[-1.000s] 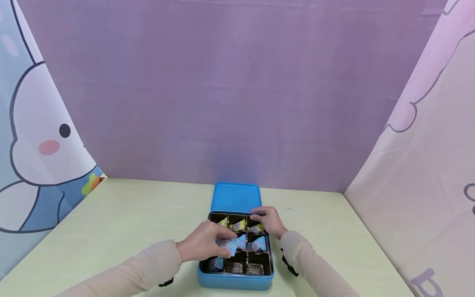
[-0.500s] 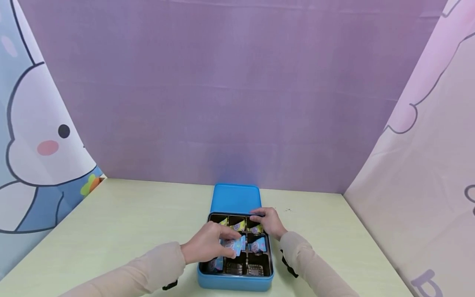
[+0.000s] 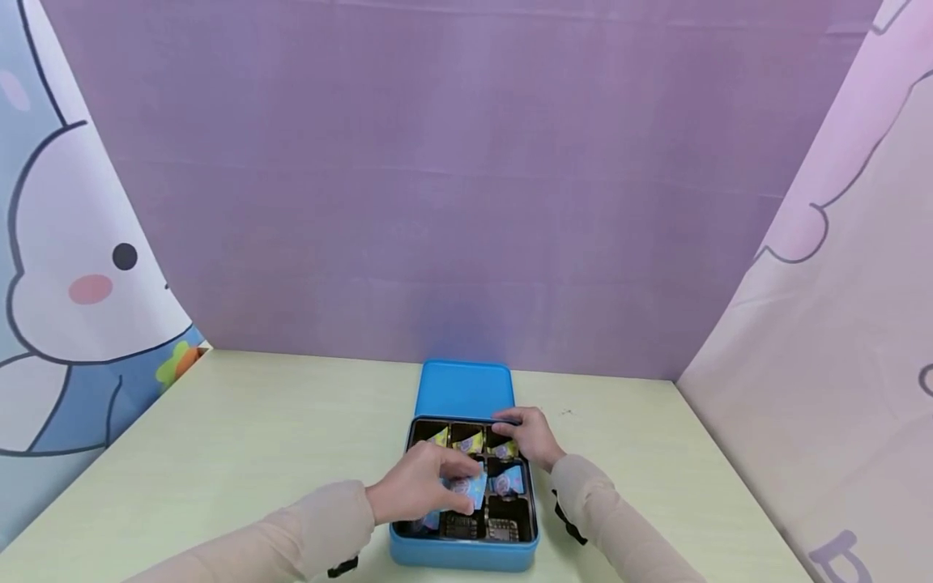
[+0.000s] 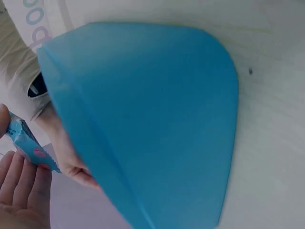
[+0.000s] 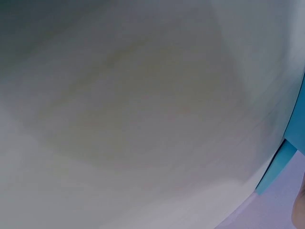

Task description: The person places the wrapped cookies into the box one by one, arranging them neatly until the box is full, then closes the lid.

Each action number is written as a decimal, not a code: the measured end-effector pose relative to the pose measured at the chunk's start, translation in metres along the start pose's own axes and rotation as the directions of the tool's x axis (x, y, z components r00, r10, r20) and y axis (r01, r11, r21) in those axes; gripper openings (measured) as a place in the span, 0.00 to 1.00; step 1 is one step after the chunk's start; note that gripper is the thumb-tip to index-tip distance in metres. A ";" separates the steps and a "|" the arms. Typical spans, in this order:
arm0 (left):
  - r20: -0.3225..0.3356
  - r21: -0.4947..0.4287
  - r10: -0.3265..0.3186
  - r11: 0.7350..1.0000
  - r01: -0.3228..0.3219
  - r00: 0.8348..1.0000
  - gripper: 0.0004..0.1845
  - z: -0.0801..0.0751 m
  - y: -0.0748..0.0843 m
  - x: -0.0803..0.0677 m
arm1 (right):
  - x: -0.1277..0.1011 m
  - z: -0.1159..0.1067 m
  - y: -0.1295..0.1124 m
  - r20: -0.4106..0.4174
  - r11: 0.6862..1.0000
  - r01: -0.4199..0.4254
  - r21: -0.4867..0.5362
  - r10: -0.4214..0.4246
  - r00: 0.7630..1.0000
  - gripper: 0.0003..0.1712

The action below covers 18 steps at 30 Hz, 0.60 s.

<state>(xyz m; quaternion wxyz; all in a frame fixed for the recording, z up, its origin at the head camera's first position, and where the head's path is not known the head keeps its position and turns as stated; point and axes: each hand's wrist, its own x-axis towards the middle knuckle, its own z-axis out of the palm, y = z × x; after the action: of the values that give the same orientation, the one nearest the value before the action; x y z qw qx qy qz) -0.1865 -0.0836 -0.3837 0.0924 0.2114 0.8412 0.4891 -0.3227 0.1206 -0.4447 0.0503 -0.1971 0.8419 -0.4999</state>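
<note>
My left hand (image 3: 417,486) pinches a blue-wrapped candy (image 3: 470,489) between thumb and fingers, over the middle of a blue box (image 3: 463,555). In the left wrist view the candy (image 4: 29,145) shows its crimped end and a pink print. Yellow-wrapped candies (image 3: 468,443) lie in the back row of the box's dark divided tray, and another blue candy (image 3: 508,481) is in the middle row at right. Part of a blue candy (image 3: 432,521) shows at front left, below my hand. My right hand (image 3: 534,437) holds the box's back right corner, thumb inside the rim.
A blue lid (image 3: 465,389) lies directly behind the box on the pale table (image 3: 291,421). Beyond it rises a purple backdrop (image 3: 452,202). Printed cartoon panels (image 3: 95,219) close off both sides. The right wrist view shows mostly a pale surface, with blue box parts (image 5: 298,124) at its edge.
My left hand has shifted slightly right with the blue candy, from the left part of the middle row to its centre. My right hand has stayed at the box corner.
</note>
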 end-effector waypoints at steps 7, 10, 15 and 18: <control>0.016 -0.042 0.008 0.999 -0.007 1.000 0.20 0.008 -0.003 0.002 | -0.001 0.001 -0.001 -0.007 1.000 0.024 -0.006 -0.024 1.000 0.14; 0.011 -0.041 -0.004 0.999 0.005 1.000 0.19 0.011 -0.005 0.002 | -0.001 0.001 -0.001 -0.005 1.000 0.031 -0.006 -0.031 1.000 0.14; 0.010 -0.044 -0.025 0.999 0.025 1.000 0.19 0.014 -0.008 0.001 | 0.000 0.001 -0.001 -0.003 1.000 0.021 -0.006 -0.021 1.000 0.14; 0.008 -0.045 -0.028 0.999 0.028 1.000 0.19 0.015 -0.010 0.001 | 0.000 0.001 -0.002 -0.005 1.000 0.018 -0.008 -0.018 1.000 0.13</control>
<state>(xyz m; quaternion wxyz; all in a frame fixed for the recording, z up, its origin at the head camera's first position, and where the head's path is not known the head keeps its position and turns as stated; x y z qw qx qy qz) -0.1847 -0.0757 -0.3999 0.1071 0.1990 0.8324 0.5060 -0.3220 0.1189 -0.4439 0.0429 -0.2036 0.8421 -0.4975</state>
